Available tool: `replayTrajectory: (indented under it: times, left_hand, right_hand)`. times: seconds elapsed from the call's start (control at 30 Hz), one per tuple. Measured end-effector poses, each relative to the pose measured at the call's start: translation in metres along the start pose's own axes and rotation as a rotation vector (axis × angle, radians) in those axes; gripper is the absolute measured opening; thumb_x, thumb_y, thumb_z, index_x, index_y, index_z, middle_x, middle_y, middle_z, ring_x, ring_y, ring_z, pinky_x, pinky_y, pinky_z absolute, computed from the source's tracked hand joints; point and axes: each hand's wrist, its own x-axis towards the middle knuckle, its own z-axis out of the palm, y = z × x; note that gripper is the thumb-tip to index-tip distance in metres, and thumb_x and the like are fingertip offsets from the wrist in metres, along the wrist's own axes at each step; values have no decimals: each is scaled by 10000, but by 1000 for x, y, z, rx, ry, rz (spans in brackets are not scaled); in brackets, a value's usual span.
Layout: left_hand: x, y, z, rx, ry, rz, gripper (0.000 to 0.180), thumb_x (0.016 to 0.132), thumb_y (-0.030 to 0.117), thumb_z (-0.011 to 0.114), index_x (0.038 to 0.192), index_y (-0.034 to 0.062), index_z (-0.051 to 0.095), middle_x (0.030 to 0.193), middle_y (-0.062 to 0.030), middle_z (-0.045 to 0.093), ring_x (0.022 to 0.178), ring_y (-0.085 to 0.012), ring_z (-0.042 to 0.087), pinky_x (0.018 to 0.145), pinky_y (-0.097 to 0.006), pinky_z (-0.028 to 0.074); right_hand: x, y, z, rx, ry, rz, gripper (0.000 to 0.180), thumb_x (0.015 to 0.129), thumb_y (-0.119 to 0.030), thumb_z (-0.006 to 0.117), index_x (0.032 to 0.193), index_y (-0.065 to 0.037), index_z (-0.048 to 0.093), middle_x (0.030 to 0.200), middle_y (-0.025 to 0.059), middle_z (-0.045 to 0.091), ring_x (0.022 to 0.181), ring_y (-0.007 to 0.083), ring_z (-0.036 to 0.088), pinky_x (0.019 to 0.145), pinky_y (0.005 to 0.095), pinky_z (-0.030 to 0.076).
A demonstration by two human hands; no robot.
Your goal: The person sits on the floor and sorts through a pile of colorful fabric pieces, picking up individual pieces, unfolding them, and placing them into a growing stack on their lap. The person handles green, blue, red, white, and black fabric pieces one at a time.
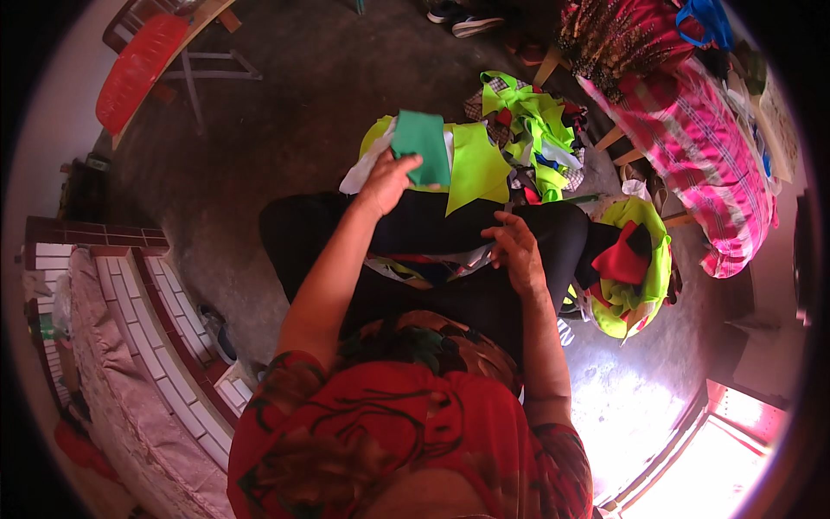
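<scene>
My left hand point(389, 180) grips the lower left edge of a flat green cloth piece point(420, 138), its fingers lying over the cloth. Under and beside that piece, a lime-yellow cloth piece point(481, 164) and a white cloth piece point(356, 176) lie just beyond my knees. Held over my right thigh, my right hand point(519, 251) has its fingers loosely bent and apart, and I see nothing in them. Between my thighs, more coloured cloth scraps point(432, 266) show, partly hidden by my black trousers.
A heap of lime, checked and white scraps point(540, 130) lies on the floor ahead. At right sits a lime bundle point(640, 268) with red and black cloth. Beyond it, pink plaid fabric point(692, 156) covers wooden-legged furniture. A red object point(138, 73) rests on a table at far left.
</scene>
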Motion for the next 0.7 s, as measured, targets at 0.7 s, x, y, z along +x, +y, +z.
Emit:
replayTrajectory:
  times: [0.7]
  left_hand:
    - [38,-37,-99,74,482,-161,505,820,186,682,1247,119,422,1127,-114,570,942,-305,632,661,-483,582]
  right_hand:
    - [4,4,-1,-27,-97,54,349,908,-199,568,1192,-3,515,959,96,647,644,87,541,574,226,452]
